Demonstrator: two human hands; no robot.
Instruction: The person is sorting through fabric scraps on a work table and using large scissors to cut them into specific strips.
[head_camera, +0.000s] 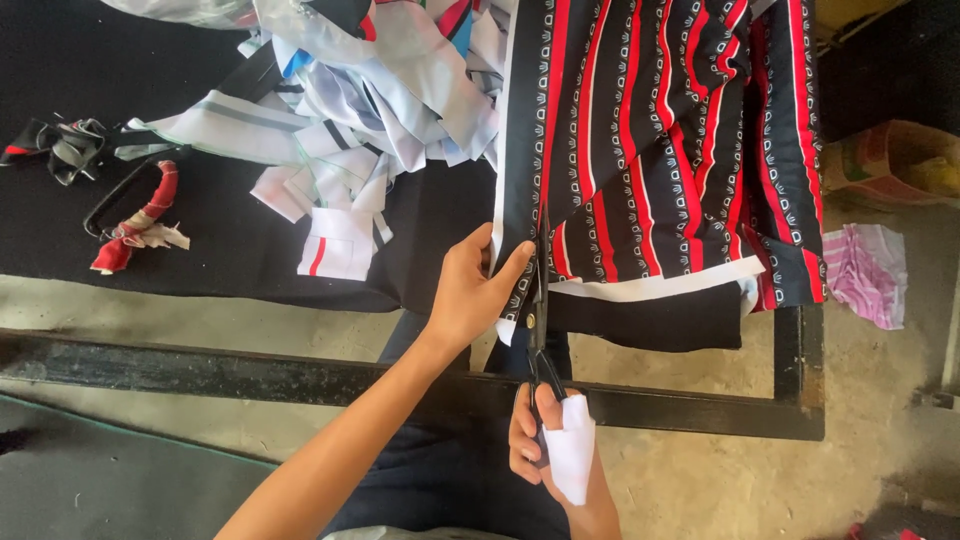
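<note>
My left hand (468, 300) pinches the near edge of the striped cloth (650, 150), fingers closed on its white border at the table (230, 250) edge. My right hand (545, 440), thumb wrapped in white, grips the scissors (540, 320), blades up into the cloth just right of the left fingers. Scrap pile (350, 120) far left; spare scissors (130, 205) further left.

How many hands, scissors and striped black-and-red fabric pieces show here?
hands: 2, left hand and right hand
scissors: 2, cutting scissors and spare scissors
striped black-and-red fabric: 1
Total: 5
</note>
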